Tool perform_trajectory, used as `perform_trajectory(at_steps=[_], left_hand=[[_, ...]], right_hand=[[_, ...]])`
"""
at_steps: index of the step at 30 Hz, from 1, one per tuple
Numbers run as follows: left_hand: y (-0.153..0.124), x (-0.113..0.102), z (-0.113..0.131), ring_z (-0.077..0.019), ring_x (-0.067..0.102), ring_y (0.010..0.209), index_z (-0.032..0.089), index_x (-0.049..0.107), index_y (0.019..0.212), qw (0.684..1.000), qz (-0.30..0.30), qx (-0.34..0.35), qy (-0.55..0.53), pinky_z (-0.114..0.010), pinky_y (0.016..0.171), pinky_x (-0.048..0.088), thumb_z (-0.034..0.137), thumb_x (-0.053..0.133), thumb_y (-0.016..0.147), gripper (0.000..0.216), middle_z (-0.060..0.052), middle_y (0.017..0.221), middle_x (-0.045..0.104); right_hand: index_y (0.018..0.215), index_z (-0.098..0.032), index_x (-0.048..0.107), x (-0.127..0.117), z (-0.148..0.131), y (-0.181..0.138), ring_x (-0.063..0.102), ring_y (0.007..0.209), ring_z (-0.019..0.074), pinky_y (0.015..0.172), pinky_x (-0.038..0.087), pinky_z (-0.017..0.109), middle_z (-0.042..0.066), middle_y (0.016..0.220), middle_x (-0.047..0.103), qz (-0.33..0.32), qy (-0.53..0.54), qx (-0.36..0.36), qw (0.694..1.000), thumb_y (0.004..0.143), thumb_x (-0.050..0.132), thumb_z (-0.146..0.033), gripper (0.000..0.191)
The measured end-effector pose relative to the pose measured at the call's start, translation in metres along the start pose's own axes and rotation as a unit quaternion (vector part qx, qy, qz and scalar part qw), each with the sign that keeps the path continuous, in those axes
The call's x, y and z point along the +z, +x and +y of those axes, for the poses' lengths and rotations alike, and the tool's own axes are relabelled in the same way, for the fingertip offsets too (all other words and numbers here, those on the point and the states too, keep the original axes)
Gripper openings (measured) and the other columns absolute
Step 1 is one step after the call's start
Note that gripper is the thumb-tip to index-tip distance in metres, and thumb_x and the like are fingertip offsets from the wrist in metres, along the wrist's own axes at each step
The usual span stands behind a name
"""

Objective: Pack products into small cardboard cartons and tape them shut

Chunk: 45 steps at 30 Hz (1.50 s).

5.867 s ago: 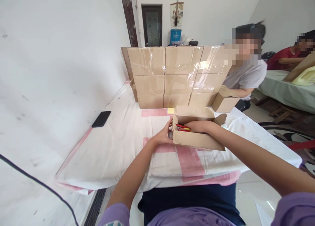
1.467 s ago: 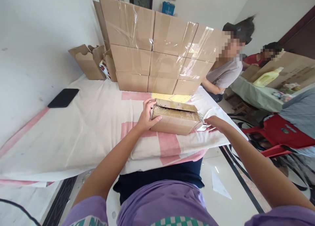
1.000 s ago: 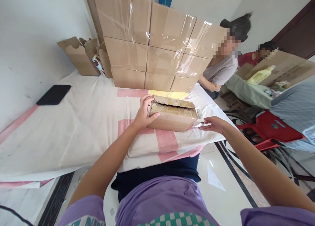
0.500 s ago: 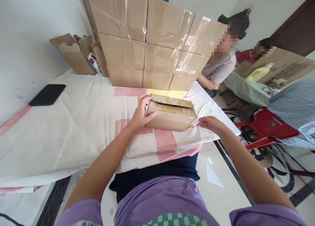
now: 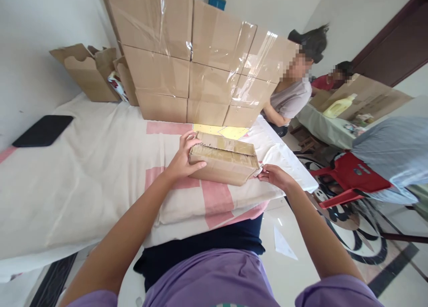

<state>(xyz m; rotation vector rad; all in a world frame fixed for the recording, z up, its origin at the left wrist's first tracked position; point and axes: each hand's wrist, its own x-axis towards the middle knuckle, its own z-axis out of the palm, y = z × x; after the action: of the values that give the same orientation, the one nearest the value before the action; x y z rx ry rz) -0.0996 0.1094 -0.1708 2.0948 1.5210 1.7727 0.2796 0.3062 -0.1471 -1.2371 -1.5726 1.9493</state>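
Note:
A small worn cardboard box [image 5: 222,166] lies on the cloth-covered table, with a seam running along its top and old tape on its flaps. My left hand [image 5: 183,160] grips the left end, thumb on the near side and fingers over the top edge. At the opposite end, my right hand [image 5: 274,175] is closed in a pinch on a whitish strip [image 5: 260,169] beside the box's corner. Whether that strip is tape or plastic cannot be told.
Taped cartons [image 5: 214,82] form a wall behind the box. Opened cartons [image 5: 90,73] and a black flat object [image 5: 43,131] are on the left. A person [image 5: 290,97] is behind the carton wall's right side, with a red chair [image 5: 359,175] nearer.
The gap along the box's top seam has narrowed. My right hand has come closer to the box's right end. The whole view has shifted a little.

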Motion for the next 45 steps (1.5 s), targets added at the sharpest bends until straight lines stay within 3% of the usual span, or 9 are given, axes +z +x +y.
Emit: perform_trajectory(at_steps=[9,17,29,34,37,39,41,43,45], left_hand=[[-0.003,-0.003,0.0,-0.0355,0.036,0.15,0.035,0.028,0.141,0.994,-0.059,-0.059,-0.074,-0.062,0.117,0.041,0.055,0.08,0.08,0.083,-0.017,0.157,0.032],[-0.004,-0.003,-0.001,-0.0339,0.033,0.152,0.036,0.028,0.141,0.993,-0.058,-0.072,-0.074,-0.06,0.12,0.039,0.053,0.082,0.079,0.084,-0.015,0.161,0.027],[-0.004,-0.026,-0.012,-0.0321,0.049,0.138,0.032,0.036,0.138,0.996,-0.011,-0.086,-0.001,-0.053,0.113,0.047,0.056,0.085,0.073,0.085,-0.013,0.151,0.04],[-0.003,-0.064,-0.036,-0.0369,0.036,0.148,0.028,0.031,0.144,0.997,0.019,-0.03,0.062,-0.06,0.118,0.039,0.076,0.072,0.075,0.094,-0.017,0.154,0.035],[0.011,-0.069,-0.012,-0.0374,0.036,0.147,0.029,0.036,0.143,0.973,0.118,0.069,0.183,-0.062,0.116,0.038,0.083,0.05,0.084,0.081,-0.016,0.154,0.036],[0.021,-0.05,0.023,-0.0317,0.048,0.135,0.035,0.049,0.129,0.915,0.212,0.208,0.271,-0.056,0.113,0.041,0.074,0.053,0.088,0.057,-0.008,0.145,0.047],[0.029,-0.01,0.064,-0.0223,0.057,0.12,0.038,0.057,0.108,0.866,0.201,0.362,0.282,-0.045,0.11,0.042,0.055,0.067,0.088,0.028,0.004,0.132,0.059],[0.034,0.046,0.098,-0.0184,0.059,0.117,0.036,0.061,0.103,0.885,0.047,0.4,0.234,-0.039,0.108,0.043,0.04,0.07,0.088,0.017,0.006,0.124,0.066],[0.038,0.108,0.116,-0.0202,0.057,0.124,0.03,0.064,0.115,0.927,-0.137,0.278,0.211,-0.037,0.107,0.045,0.044,0.063,0.093,0.026,0.0,0.131,0.066]], right_hand=[[0.086,-0.018,0.067,-0.008,0.008,0.003,0.072,0.082,0.019,0.092,0.061,0.033,0.007,0.083,0.072,-0.031,0.018,-0.017,0.999,0.075,0.082,-0.037,0.026],[0.068,-0.019,0.057,-0.008,0.013,0.0,0.072,0.09,0.0214,0.104,0.056,0.039,0.007,0.085,0.072,-0.042,0.014,-0.044,0.998,0.071,0.084,-0.039,0.033],[0.088,-0.017,0.071,-0.006,0.019,-0.003,0.069,0.09,0.0193,0.102,0.057,0.037,0.007,0.085,0.07,-0.053,0.04,-0.075,0.995,0.081,0.082,-0.046,0.032],[0.095,-0.017,0.073,-0.01,0.024,0.002,0.069,0.091,0.0194,0.098,0.059,0.035,0.007,0.087,0.07,-0.059,0.043,-0.077,0.994,0.085,0.08,-0.047,0.032],[0.096,-0.017,0.074,-0.012,0.026,0.004,0.069,0.091,0.0195,0.1,0.058,0.036,0.008,0.087,0.071,-0.063,0.051,-0.08,0.993,0.086,0.078,-0.047,0.032],[0.093,-0.016,0.074,-0.012,0.026,0.004,0.068,0.092,0.0198,0.1,0.058,0.037,0.008,0.087,0.071,-0.072,0.057,-0.087,0.992,0.088,0.077,-0.048,0.032],[0.091,-0.016,0.074,-0.013,0.026,0.003,0.068,0.092,0.0205,0.099,0.058,0.038,0.009,0.088,0.071,-0.081,0.059,-0.092,0.991,0.088,0.076,-0.047,0.031],[0.088,-0.016,0.074,-0.012,0.025,0.002,0.067,0.092,0.0205,0.094,0.059,0.036,0.008,0.087,0.071,-0.084,0.063,-0.096,0.99,0.088,0.077,-0.046,0.03],[0.087,-0.017,0.074,-0.011,0.025,0.001,0.067,0.089,0.0194,0.089,0.059,0.033,0.007,0.087,0.071,-0.07,0.072,-0.1,0.99,0.086,0.079,-0.043,0.026]])
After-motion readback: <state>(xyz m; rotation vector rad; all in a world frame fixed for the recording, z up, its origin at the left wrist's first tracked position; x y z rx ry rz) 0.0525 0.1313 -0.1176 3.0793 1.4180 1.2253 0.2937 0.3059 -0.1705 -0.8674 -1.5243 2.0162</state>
